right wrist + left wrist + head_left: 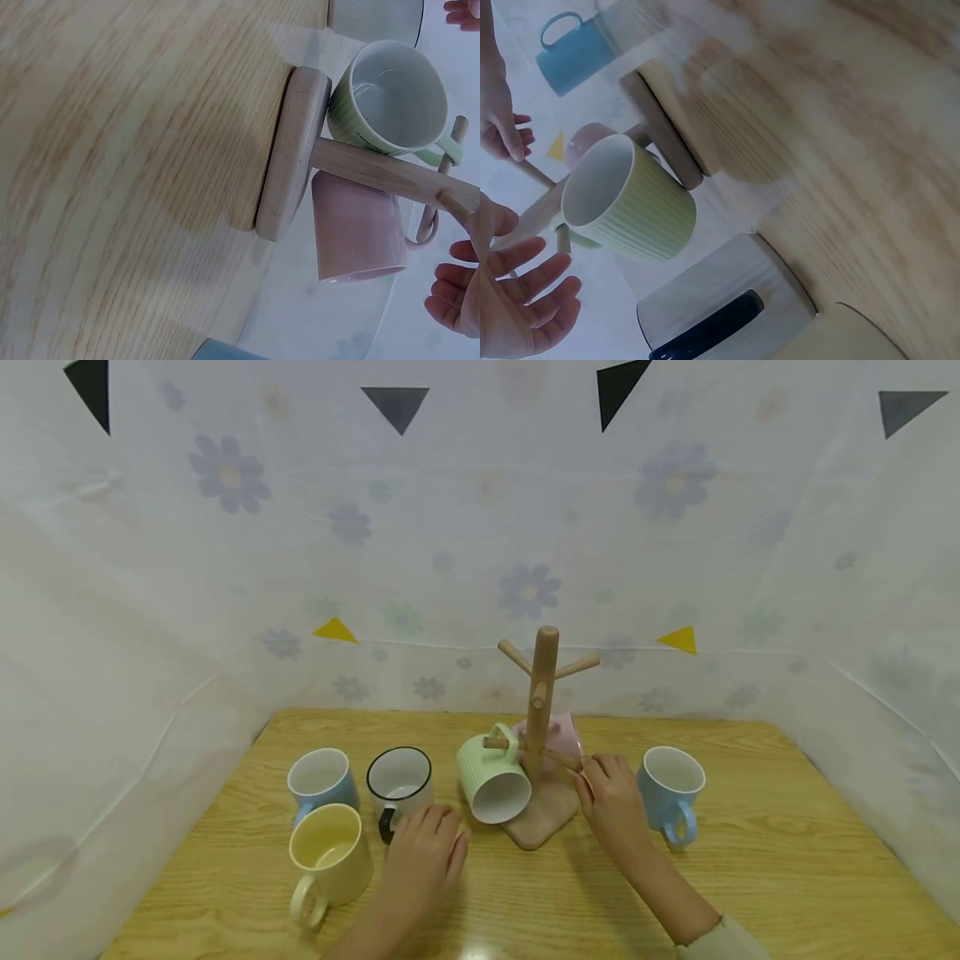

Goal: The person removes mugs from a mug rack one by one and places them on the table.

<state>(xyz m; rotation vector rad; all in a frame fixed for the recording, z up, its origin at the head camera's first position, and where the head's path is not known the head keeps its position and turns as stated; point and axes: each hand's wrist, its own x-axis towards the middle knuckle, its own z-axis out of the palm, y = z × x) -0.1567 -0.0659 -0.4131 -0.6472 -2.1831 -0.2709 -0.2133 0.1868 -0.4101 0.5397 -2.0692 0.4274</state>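
A wooden mug tree [543, 693] stands mid-table. My right hand [615, 802] pinches the tip of one lower peg [536, 174] between thumb and fingers. On another lower peg, a ribbed light green mug [483, 768] hangs by its handle, its mouth tipped toward me. Behind the post hangs a pink mug [360, 232], partly hidden in the head view. My left hand [426, 860], fingers loosely bent and holding nothing, hovers left of the green mug. In the head view it overlaps the white mug [381, 783] with black rim and handle.
At the left stand a pale yellow mug [347, 870] and, behind it, a blue mug [333, 793]. Another blue mug [663, 797] is just right of my right hand. Upper pegs [577, 666] stick out from the post. A patterned curtain [450, 527] closes the back.
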